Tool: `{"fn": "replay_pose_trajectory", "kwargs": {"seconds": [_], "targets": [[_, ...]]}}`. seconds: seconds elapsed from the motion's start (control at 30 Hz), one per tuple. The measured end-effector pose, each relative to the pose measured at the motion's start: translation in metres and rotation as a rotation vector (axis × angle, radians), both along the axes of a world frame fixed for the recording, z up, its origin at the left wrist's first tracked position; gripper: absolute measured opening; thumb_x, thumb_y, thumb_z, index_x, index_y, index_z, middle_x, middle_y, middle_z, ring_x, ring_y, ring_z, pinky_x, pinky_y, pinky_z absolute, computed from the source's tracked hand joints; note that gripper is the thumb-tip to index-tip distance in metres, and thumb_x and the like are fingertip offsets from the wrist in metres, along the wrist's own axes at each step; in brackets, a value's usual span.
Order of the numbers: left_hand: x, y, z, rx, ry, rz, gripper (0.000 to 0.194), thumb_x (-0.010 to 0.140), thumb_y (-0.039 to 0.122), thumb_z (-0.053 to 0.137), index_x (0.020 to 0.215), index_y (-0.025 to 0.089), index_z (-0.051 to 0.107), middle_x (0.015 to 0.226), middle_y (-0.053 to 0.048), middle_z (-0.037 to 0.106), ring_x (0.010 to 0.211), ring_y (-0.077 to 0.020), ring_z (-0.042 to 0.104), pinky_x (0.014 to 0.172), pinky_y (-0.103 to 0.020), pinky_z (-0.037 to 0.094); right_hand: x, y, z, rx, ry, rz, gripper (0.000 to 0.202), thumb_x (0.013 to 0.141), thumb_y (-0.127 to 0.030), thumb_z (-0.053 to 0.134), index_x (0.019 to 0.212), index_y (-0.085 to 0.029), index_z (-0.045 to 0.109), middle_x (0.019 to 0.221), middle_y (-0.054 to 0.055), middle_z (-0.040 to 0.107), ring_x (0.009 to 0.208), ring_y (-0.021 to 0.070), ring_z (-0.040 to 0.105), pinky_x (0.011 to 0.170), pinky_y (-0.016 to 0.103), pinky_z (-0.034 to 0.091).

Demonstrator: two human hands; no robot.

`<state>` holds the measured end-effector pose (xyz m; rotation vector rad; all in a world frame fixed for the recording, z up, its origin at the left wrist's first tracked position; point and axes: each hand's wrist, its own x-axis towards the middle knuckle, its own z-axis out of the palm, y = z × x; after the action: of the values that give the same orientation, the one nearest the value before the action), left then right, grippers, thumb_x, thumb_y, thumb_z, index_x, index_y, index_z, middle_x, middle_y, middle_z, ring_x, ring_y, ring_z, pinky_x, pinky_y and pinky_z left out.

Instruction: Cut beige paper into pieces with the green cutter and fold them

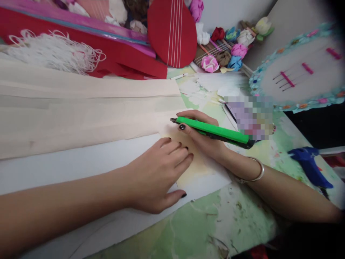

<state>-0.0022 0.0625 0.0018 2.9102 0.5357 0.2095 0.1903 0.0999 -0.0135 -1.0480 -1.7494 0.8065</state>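
A green utility knife (212,129) with a dark tip lies in my right hand (206,138), its tip pointing left above the paper. My left hand (164,169) rests palm down on a white sheet (107,158), fingers lightly bent and the thumb apart, just left of my right hand. Beige paper strips (88,115) stretch from the left edge towards both hands. A yellowish stain marks the sheet beside my left fingertips.
White string (56,52) lies at the upper left on red material. A red oval piece (172,32) and paper flowers (231,50) stand behind. At the right are a flower-edged oval board (293,72), a blue glue gun (309,167) and a blurred-out phone-like item.
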Motion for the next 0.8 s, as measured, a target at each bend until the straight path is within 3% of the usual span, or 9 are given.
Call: {"fn": "replay_pose_trajectory", "kwargs": {"seconds": [0.13, 0.27, 0.43, 0.6, 0.8], "targets": [[0.005, -0.009, 0.000, 0.062, 0.054, 0.042, 0.080, 0.085, 0.062, 0.046, 0.138, 0.003, 0.044, 0.130, -0.023, 0.053, 0.118, -0.0409, 0.046, 0.103, -0.062, 0.030, 0.006, 0.007, 0.006, -0.210, 0.107, 0.082, 0.031, 0.082, -0.032, 0.070, 0.111, -0.023, 0.070, 0.094, 0.003, 0.074, 0.079, 0.0160, 0.068, 0.068, 0.027, 0.054], [0.008, -0.013, -0.001, 0.078, 0.081, 0.085, 0.080, 0.083, 0.065, 0.046, 0.137, 0.007, 0.046, 0.127, -0.020, 0.055, 0.118, -0.0400, 0.045, 0.106, -0.067, 0.025, 0.008, 0.014, 0.014, -0.362, 0.108, 0.072, 0.026, 0.074, -0.031, 0.077, 0.098, -0.023, 0.075, 0.089, 0.002, 0.074, 0.066, 0.0128, 0.063, 0.057, 0.024, 0.049], [0.006, -0.011, 0.002, 0.068, 0.076, 0.072, 0.076, 0.084, 0.066, 0.045, 0.135, 0.009, 0.049, 0.127, -0.019, 0.056, 0.117, -0.0388, 0.047, 0.106, -0.069, 0.023, 0.007, 0.017, 0.013, -0.480, 0.183, 0.100, 0.019, 0.074, -0.029, 0.077, 0.090, -0.021, 0.074, 0.067, -0.001, 0.068, 0.057, 0.0108, 0.058, 0.056, 0.024, 0.048], [0.005, -0.011, 0.001, 0.058, 0.067, 0.058, 0.081, 0.083, 0.072, 0.041, 0.134, 0.009, 0.050, 0.128, -0.019, 0.055, 0.118, -0.0405, 0.046, 0.104, -0.070, 0.025, 0.008, 0.021, 0.008, -0.505, 0.123, 0.134, 0.023, 0.069, -0.028, 0.081, 0.090, -0.021, 0.077, 0.076, 0.003, 0.074, 0.059, 0.0127, 0.063, 0.058, 0.026, 0.053], [0.008, -0.013, -0.003, 0.080, 0.066, 0.084, 0.087, 0.079, 0.076, 0.042, 0.135, 0.010, 0.049, 0.131, -0.019, 0.055, 0.120, -0.0408, 0.044, 0.105, -0.070, 0.022, 0.009, 0.023, 0.009, -0.443, 0.052, 0.158, 0.026, 0.068, -0.029, 0.082, 0.092, -0.022, 0.077, 0.089, 0.004, 0.077, 0.076, 0.0183, 0.071, 0.071, 0.030, 0.059]]}}
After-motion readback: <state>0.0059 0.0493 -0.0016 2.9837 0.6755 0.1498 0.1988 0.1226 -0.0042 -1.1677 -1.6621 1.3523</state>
